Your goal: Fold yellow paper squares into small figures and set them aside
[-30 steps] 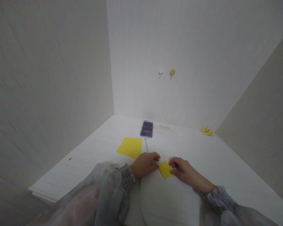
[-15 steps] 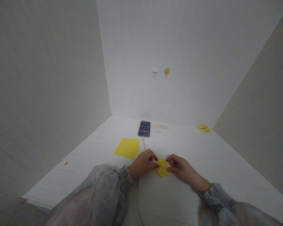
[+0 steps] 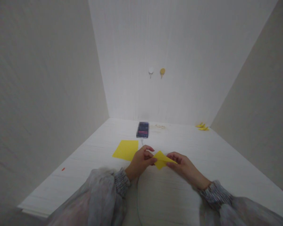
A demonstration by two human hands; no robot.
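Observation:
A small piece of yellow folded paper [image 3: 160, 160] is held up between my two hands, with a crease running across its middle. My left hand [image 3: 143, 160] pinches its left corner between thumb and fingers, the index finger lifted away. On the other side, my right hand [image 3: 182, 164] grips the right part, thumb in front and fingers behind. A flat stack or sheet of yellow paper [image 3: 125, 149] lies on the white table [image 3: 91, 157], just beyond my left hand.
A phone [image 3: 143, 130] with a cable [image 3: 137, 197] lies near the back wall. Several small folded yellow paper pieces [image 3: 202, 126] sit in the back right corner. A small orange-red bit [image 3: 63, 169] lies at the left. Two round hooks [image 3: 162, 72] are on the wall.
Both hands have raised the folded paper slightly. It has tilted and its right corner now points out past my right thumb. The view has shifted a little.

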